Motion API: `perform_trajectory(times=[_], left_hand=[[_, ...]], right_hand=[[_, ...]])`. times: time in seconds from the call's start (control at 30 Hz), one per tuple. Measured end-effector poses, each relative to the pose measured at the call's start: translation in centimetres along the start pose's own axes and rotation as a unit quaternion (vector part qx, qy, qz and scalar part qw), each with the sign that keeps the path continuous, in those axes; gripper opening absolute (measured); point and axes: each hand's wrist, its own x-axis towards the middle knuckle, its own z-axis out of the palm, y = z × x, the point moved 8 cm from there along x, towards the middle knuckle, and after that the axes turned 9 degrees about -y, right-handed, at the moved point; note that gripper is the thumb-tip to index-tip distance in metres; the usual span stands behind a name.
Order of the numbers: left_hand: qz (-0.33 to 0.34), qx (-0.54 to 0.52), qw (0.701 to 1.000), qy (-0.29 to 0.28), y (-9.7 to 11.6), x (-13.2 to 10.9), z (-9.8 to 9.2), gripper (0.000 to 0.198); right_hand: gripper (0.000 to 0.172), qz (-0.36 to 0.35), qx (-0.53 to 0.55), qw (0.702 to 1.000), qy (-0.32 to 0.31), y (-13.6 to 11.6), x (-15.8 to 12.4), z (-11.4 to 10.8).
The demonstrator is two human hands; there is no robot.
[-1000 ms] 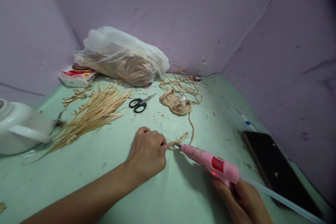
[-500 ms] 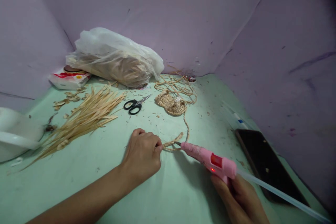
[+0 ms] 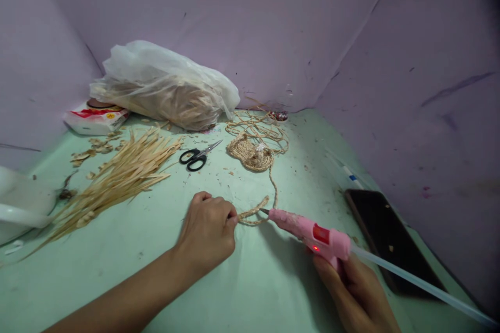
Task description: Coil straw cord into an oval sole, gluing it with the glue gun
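Note:
My left hand (image 3: 211, 226) is closed, pinching a braided straw cord (image 3: 253, 222) whose short end loops out to the right of the fingers. In my right hand (image 3: 355, 291) is a pink glue gun (image 3: 304, 229), gripped by its handle, its red light lit and a clear glue stick (image 3: 414, 278) trailing from the back. The gun's metal tip is at the cord's free end; whether they touch I cannot tell. From the loop the cord runs up to a coiled, braided piece (image 3: 250, 153) lying flat on the green surface.
Black-handled scissors (image 3: 197, 157) lie beside a bundle of dry straw strips (image 3: 128, 177). Behind them rests a filled plastic bag (image 3: 167, 86) against the wall, near a white-and-red packet (image 3: 96, 120). A phone (image 3: 390, 244) lies at the right, and a white container (image 3: 23, 203) stands at the left.
The glue gun's tip has shifted slightly along the cord's end, away from my left hand. Both hands keep their grips. The whole view has moved a little, sliding the background leftward.

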Motion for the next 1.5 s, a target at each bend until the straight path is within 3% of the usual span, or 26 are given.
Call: perform_trajectory(times=[0.2,0.47,0.73,1.07,1.3,1.5], left_hand=[[0.000,0.001,1.000,-0.004,0.1,0.0,0.0,0.016],[0.003,-0.004,1.000,0.001,0.0,0.0,-0.1,0.016],[0.007,-0.001,1.000,0.005,0.1,0.0,-0.1,0.016],[0.013,0.001,1.000,0.011,0.1,0.0,-0.1,0.016],[0.008,0.001,1.000,0.008,0.0,0.0,-0.1,0.017],[0.003,0.003,1.000,0.001,0.0,0.1,-0.1,0.017]], right_hand=[[0.031,0.044,0.016,0.999,0.011,-0.4,0.2,-0.1],[0.023,0.068,0.039,0.996,0.042,-0.6,0.3,-0.5],[0.018,0.031,0.000,0.999,0.019,0.3,0.2,0.0],[0.020,0.046,0.001,0.998,0.037,1.4,0.0,-0.3],[0.020,0.073,0.010,0.996,0.052,0.5,0.2,-0.4],[0.018,0.068,0.023,0.997,0.029,1.2,0.3,0.2]])
